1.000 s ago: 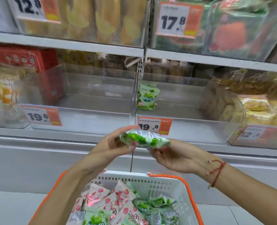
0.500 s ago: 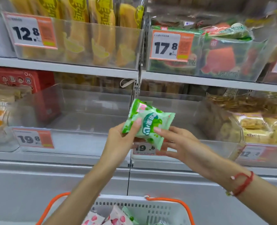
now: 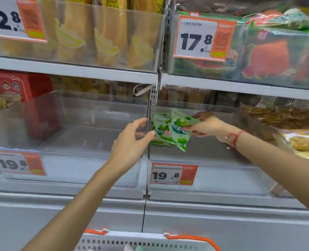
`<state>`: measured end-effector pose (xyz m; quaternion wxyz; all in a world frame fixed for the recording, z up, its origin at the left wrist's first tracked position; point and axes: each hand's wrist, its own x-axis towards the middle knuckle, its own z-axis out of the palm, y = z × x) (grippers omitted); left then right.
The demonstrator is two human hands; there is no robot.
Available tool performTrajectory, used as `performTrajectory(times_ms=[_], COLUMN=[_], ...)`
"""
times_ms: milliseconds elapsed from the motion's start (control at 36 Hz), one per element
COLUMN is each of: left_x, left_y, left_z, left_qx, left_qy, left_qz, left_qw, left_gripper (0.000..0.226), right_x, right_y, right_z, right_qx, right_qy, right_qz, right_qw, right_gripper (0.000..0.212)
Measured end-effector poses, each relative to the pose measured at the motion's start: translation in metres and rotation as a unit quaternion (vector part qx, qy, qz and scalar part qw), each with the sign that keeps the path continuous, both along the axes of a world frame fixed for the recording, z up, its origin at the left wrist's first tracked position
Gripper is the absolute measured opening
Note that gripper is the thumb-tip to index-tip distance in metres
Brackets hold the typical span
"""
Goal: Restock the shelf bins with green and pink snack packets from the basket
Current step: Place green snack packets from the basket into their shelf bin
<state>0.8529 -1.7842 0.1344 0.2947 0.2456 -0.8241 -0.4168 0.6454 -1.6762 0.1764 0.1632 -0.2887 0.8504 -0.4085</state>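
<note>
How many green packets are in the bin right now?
2: one green packet held by the right hand inside the right bin, and one behind it against the left wall. More may be hidden behind them.

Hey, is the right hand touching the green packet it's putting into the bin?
Touching. The head view shows the right hand with its fingers pinching the edge of the green packet inside the clear bin.

Right clear bin [image 3: 213, 178] open at top and mostly bare behind two green packets [image 3: 170, 129], left clear bin [image 3: 88, 167] bare inside, metal upright [image 3: 152, 98] between them, upper shelf edge [image 3: 74, 69] limits reach from above — low front walls with price tags [image 3: 173, 173].
</note>
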Motion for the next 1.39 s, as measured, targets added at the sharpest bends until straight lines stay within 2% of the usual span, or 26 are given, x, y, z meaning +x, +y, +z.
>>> performTrajectory(times_ms=[83,139,194,250,333,417,528,583,750,833,1056,1167,1250,1333,1389], left_x=[0.000,0.000,0.000,0.001,0.001,0.002,0.002,0.001,0.002,0.003,0.005,0.005,0.006,0.009,0.017], left_y=[-0.005,-0.007,-0.007,-0.008,-0.009,-0.008,-0.007,-0.007,-0.002,-0.001,0.001,0.003,0.005,0.007,0.013], left_z=[-0.003,-0.003,-0.003,-0.005,-0.007,-0.006,-0.007,-0.007,-0.007,-0.007,-0.006,-0.005,-0.005,-0.006,-0.009], left_qx=[0.021,0.032,0.037,0.032,0.014,0.006,-0.007,-0.014,-0.026,-0.028,-0.033,-0.043,-0.051,-0.074,-0.107], left_qy=[0.023,0.029,0.028,0.022,0.015,0.006,0.000,-0.007,-0.018,-0.018,-0.020,-0.021,-0.020,0.005,0.035], left_qz=[-0.019,-0.025,-0.029,-0.029,-0.023,-0.021,-0.014,-0.007,0.013,0.020,0.024,0.031,0.032,0.046,0.078], left_qw=[0.999,0.999,0.999,0.999,1.000,1.000,1.000,1.000,0.999,0.999,0.999,0.998,0.998,0.996,0.991], left_gripper=[0.051,0.059,0.057,0.050,0.049,0.050,0.050,0.050,0.049,0.049,0.049,0.048,0.050,0.053,0.049], right_x=[-0.006,-0.009,-0.012,-0.011,-0.009,-0.008,-0.005,-0.004,-0.010,-0.014,-0.019,-0.013,0.001,0.026,0.047], right_y=[-0.030,-0.048,-0.062,-0.070,-0.072,-0.075,-0.083,-0.087,-0.092,-0.090,-0.067,-0.046,-0.026,-0.002,0.017], right_z=[-0.010,-0.019,-0.029,-0.035,-0.037,-0.038,-0.049,-0.056,-0.053,-0.048,-0.043,-0.038,-0.031,-0.023,-0.018], right_qx=[0.047,0.073,0.102,0.129,0.154,0.154,0.149,0.136,0.120,0.112,0.084,0.046,0.015,-0.030,-0.079], right_qy=[0.036,0.083,0.146,0.233,0.365,0.436,0.435,0.414,0.322,0.291,0.278,0.286,0.275,0.286,0.258], right_qz=[0.045,0.065,0.069,0.054,0.041,0.053,0.093,0.097,0.111,0.111,0.105,0.105,0.124,0.122,0.122], right_qw=[0.997,0.992,0.982,0.962,0.917,0.885,0.883,0.895,0.932,0.944,0.951,0.951,0.953,0.950,0.955], right_gripper=[0.058,0.059,0.064,0.065,0.056,0.050,0.038,0.036,0.043,0.053,0.065,0.057,0.041,0.025,0.019])
